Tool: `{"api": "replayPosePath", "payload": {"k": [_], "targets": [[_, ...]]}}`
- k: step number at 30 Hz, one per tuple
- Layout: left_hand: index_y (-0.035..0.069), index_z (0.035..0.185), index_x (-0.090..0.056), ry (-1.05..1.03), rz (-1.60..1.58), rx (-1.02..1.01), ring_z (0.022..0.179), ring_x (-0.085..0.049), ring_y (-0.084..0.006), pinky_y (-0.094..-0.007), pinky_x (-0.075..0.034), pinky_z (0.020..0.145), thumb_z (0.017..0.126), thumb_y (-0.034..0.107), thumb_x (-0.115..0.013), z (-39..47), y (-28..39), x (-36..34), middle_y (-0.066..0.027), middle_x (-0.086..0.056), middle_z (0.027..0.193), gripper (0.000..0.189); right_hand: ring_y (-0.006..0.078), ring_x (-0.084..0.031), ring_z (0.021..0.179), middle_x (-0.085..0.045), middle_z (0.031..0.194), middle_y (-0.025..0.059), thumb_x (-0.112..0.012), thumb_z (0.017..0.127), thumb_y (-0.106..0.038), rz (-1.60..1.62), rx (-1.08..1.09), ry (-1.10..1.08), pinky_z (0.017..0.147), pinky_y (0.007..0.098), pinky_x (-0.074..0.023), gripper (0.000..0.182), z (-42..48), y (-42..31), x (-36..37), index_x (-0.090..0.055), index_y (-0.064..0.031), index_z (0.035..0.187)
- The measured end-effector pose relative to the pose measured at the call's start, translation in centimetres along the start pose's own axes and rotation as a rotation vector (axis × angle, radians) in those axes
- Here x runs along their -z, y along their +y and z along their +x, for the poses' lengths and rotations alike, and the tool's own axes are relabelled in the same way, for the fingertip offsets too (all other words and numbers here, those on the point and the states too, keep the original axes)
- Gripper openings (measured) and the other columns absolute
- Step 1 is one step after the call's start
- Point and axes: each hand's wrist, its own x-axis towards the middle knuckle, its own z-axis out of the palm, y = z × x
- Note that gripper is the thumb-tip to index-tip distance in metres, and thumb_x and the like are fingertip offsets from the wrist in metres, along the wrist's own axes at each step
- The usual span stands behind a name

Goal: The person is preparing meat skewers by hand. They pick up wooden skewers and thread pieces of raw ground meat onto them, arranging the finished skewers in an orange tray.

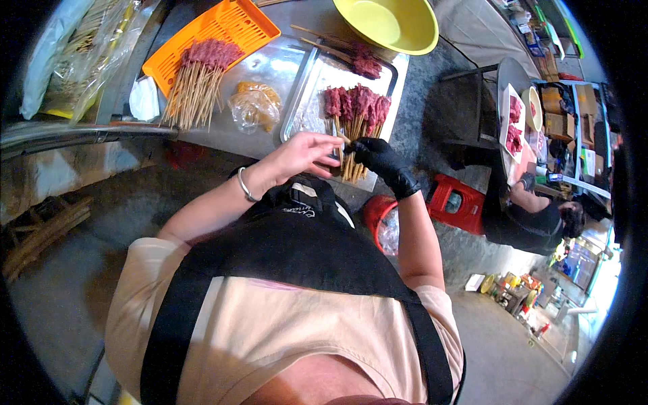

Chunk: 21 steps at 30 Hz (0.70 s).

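Note:
My left hand [306, 155] is bare with a bracelet at the wrist, its fingertips against the left side of a bunch of wooden skewer sticks. My right hand [379, 158], in a black glove, has its fingers curled around sticks of the same bunch. The fingertips of both hands nearly meet; what lies between them is too small to tell. Red raw meat [360, 104] covers the sticks' far ends, over a metal tray [304, 109]. More meat skewers [365, 65] lie across the tray's far side, their sticks pointing left.
An orange slotted basket [177, 48] bears many meat skewers [195, 83]. Beside it lies a plastic bag of yellowish-brown powder [257, 105]. A yellow basin [390, 25] stands far right. A red bucket [377, 217] and red stool [458, 202] are by my right arm. Another person [531, 217] works at right.

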Motion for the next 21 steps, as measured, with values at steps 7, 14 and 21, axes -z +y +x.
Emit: {"api": "replayPosePath", "payload": {"k": [7, 14, 21], "targets": [[0.002, 0.093, -0.063, -0.082, 1.212, -0.248, 0.072, -0.062, -0.0321, -0.0381, -0.05, 0.06, 0.083, 0.021, -0.059, 0.7, -1.7, 0.8, -0.0199, -0.062, 0.079, 0.022, 0.0296, -0.063, 0.063, -0.063, 0.066, 0.012, -0.058, 0.075, -0.03, -1.068, 0.559, -0.106, 0.057, 0.0374, -0.0475, 0.026, 1.1, -2.7, -3.1, -0.065, -0.0061, 0.07], [-0.001, 0.085, -0.064, -0.17, 0.251, 0.24, 0.06, -0.062, -0.0137, -0.0251, -0.052, 0.054, 0.084, 0.02, -0.061, 5.6, -7.6, 1.5, -0.0062, -0.065, 0.075, 0.021, 0.0277, -0.06, 0.056, -0.061, 0.06, 0.0109, -0.063, 0.064, -0.029, -1.45, 0.674, -0.369, 0.058, 0.0379, -0.0445, 0.02, 6.2, -2.9, -3.8, -0.067, -0.0097, 0.064], [0.002, 0.09, -0.064, -0.299, 0.675, 0.259, 0.064, -0.062, -0.0168, -0.0307, -0.05, 0.06, 0.083, 0.021, -0.056, 8.4, -10.3, -0.5, -0.0095, -0.066, 0.074, 0.021, 0.0298, -0.06, 0.063, -0.062, 0.067, 0.0101, -0.064, 0.061, -0.034, -1.357, 0.818, -0.368, 0.058, 0.0405, -0.0441, 0.021, 7.9, 1.7, -2.1, -0.066, -0.015, 0.07]]}}
